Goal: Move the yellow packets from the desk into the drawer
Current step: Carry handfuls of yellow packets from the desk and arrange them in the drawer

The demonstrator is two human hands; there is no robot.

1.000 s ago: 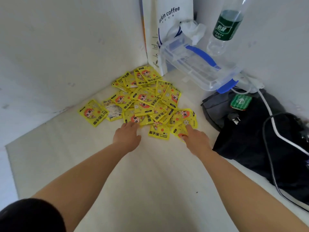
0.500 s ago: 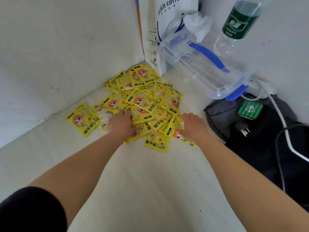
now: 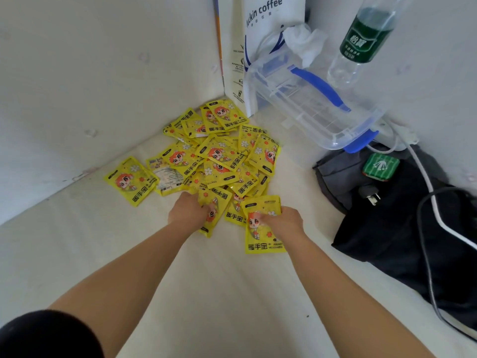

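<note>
Several yellow packets (image 3: 219, 156) with a red-haired cartoon figure lie in a loose heap in the far corner of the white desk (image 3: 206, 293). One packet (image 3: 130, 180) lies apart at the heap's left. My left hand (image 3: 187, 211) is closed on a yellow packet (image 3: 214, 215) at the heap's near edge. My right hand (image 3: 282, 222) grips another yellow packet (image 3: 263, 236), pulled clear of the heap toward me. No drawer is in view.
A white coffee paper bag (image 3: 258, 34) stands in the corner. A clear plastic box with blue handles (image 3: 309, 104) and a green-labelled water bottle (image 3: 361, 42) sit at the right. Dark clothing (image 3: 400, 228) with cables and a plug covers the right side.
Both hands reached into the heap, closed on packets and drew back toward me. The right hand's packet now lies clear of the pile.
</note>
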